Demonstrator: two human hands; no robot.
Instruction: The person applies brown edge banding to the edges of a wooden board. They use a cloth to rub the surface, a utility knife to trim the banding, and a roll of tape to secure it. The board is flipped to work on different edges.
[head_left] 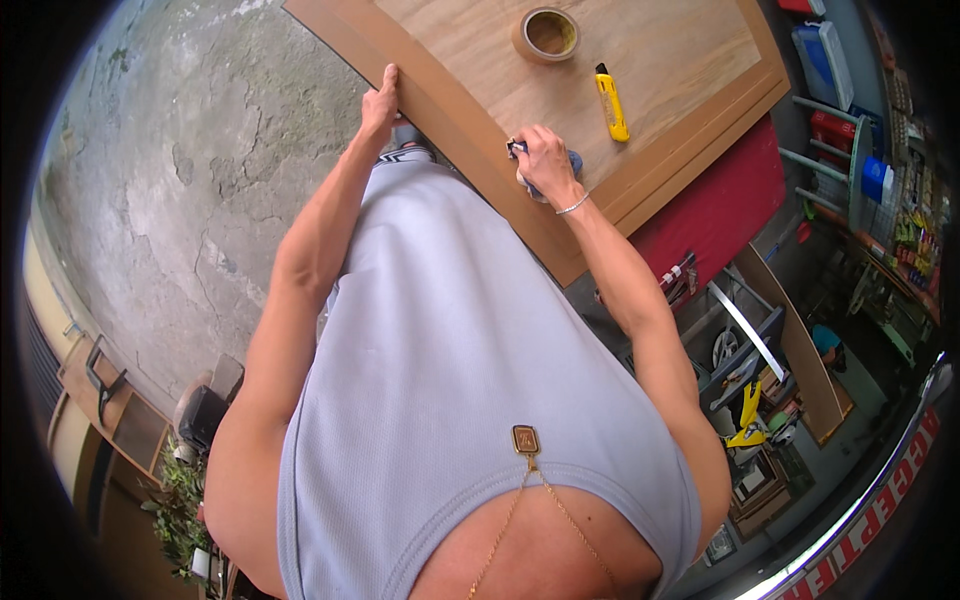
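Observation:
A framed wooden panel (640, 185) with a brown border and a paler plywood middle lies in front of me. My left hand (381, 103) grips its left edge, thumb on top and the other fingers mostly hidden below. On the near part of the border, my right hand (545, 160) is closed on a crumpled blue-and-white rag (576, 162), pressing it to the wood. Ahead of that hand, a yellow utility knife (611, 105) with a black end rests on the plywood. A roll of brown tape (547, 35) lies flat farther off.
A red surface (715, 210) shows under the panel's right side. Metal shelving (835, 160) with blue and red containers stands at far right. Leaning boards (790, 340) and yellow-handled tools (748, 415) are at lower right. Cracked concrete (190, 180) spreads at left, with plants (180, 505) lower down.

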